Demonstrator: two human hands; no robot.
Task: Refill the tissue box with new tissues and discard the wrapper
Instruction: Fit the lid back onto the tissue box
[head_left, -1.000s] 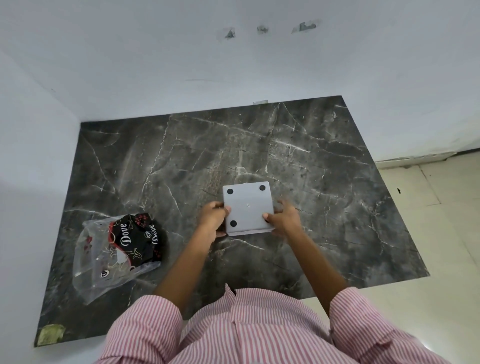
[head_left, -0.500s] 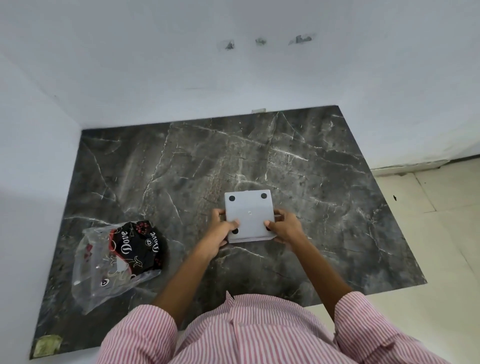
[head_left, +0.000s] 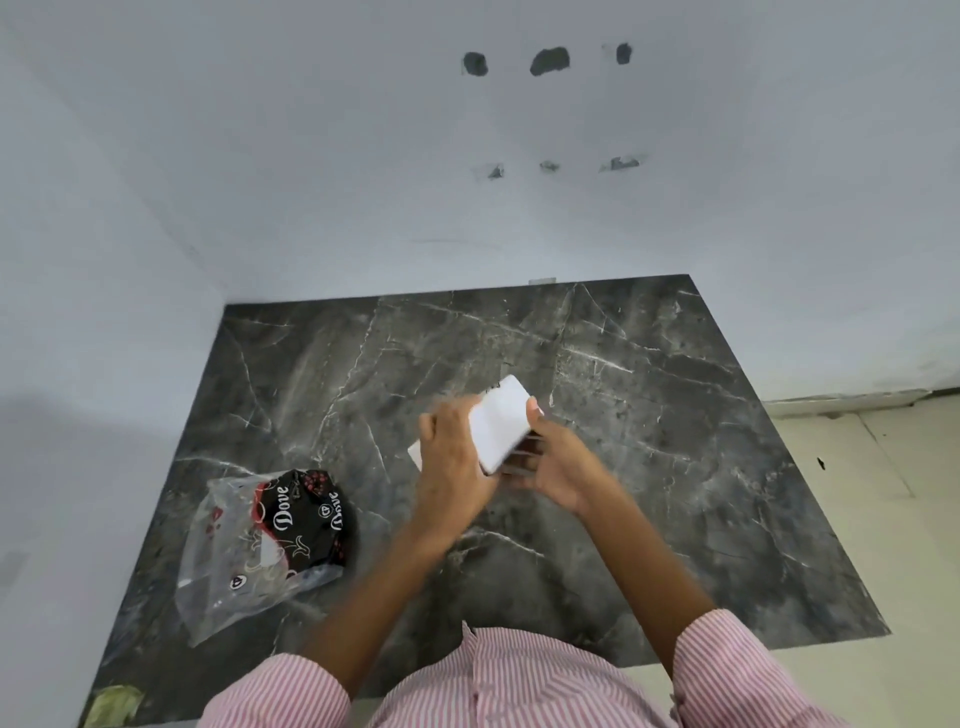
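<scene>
A white square tissue box (head_left: 500, 422) is tilted on edge above the dark marble table (head_left: 649, 395). Both hands hold it. My left hand (head_left: 451, 457) wraps over its left side, and my right hand (head_left: 553, 457) grips it from the right and below. The box is blurred by motion. A crumpled clear plastic wrapper with a black and red "Dove" print (head_left: 270, 535) lies on the table to the left of my hands, apart from them.
White walls close the table at the back and left. The table's right edge meets a pale tiled floor (head_left: 883, 519). A small yellowish scrap (head_left: 111, 701) sits at the near left corner of the table.
The box lay flat with its black-dotted underside up; now it is lifted and turned onto its edge between both hands. The wrapper has not moved.
</scene>
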